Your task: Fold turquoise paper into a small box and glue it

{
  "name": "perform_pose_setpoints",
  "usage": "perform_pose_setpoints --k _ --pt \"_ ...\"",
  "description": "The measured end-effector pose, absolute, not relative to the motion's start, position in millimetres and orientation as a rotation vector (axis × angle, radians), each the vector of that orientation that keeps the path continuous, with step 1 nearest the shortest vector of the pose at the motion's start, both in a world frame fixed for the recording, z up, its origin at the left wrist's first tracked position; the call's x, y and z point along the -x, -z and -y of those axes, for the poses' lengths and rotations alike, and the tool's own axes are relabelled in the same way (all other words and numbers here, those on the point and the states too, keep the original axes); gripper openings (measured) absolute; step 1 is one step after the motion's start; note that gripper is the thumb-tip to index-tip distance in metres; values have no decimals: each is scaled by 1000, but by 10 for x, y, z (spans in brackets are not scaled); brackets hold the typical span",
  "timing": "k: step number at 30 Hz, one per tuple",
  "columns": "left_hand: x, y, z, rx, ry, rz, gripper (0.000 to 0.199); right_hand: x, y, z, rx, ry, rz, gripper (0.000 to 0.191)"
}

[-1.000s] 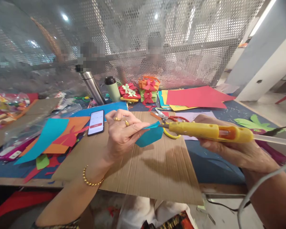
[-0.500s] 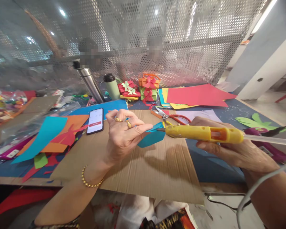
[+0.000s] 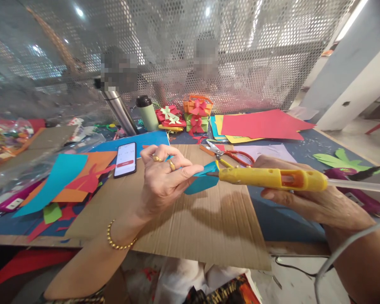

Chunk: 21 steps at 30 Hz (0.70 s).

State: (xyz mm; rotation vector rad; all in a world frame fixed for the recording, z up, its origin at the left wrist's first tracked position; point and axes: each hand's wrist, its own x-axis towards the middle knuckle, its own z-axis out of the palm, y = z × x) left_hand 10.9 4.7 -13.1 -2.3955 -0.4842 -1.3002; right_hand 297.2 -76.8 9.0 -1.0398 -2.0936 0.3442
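Observation:
My left hand [image 3: 166,179] pinches a folded piece of blue paper [image 3: 202,184] between thumb and fingers, above a sheet of brown cardboard [image 3: 177,228]. Wrapped round a yellow hot glue gun [image 3: 250,175], my right hand [image 3: 304,207] holds it level from the right. The gun's nozzle meets the blue paper at its upper fold, just beyond my left fingertips. A clear glue stick [image 3: 357,185] sticks out of the gun's back end. Behind my hands lie scissors with red handles [image 3: 240,157] and a second tool with yellow handles [image 3: 225,163].
At the left are a phone [image 3: 125,159], blue and orange paper sheets [image 3: 58,173] and scraps. A steel flask [image 3: 120,107], a green bottle [image 3: 147,114], small paper boxes [image 3: 196,112] and red sheets [image 3: 262,125] stand or lie behind. A purple glue gun [image 3: 345,175] lies right.
Hands, blue paper and glue gun keep almost the same pose, the nozzle still at the fold. The view has shifted very slightly.

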Motion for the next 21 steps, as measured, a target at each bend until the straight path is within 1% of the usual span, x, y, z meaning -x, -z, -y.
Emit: perform_pose_setpoints --k 3,6,11,15,21 --pt "-109 133 -51 2389 1296 489 9 -2964 -91 791 1122 -394 2072 44" --pt "-109 131 -49 2392 1291 493 8 -2968 -44 797 1118 -388 2078 46" --pt "-109 134 -45 2397 1301 497 9 -2990 6 797 1133 -395 2058 43" --pt "-104 137 -43 2394 1301 500 10 -3005 -22 792 1123 -413 2059 36" --pt "-106 134 -42 2408 1304 498 9 -3000 -61 784 1131 -428 2057 35"
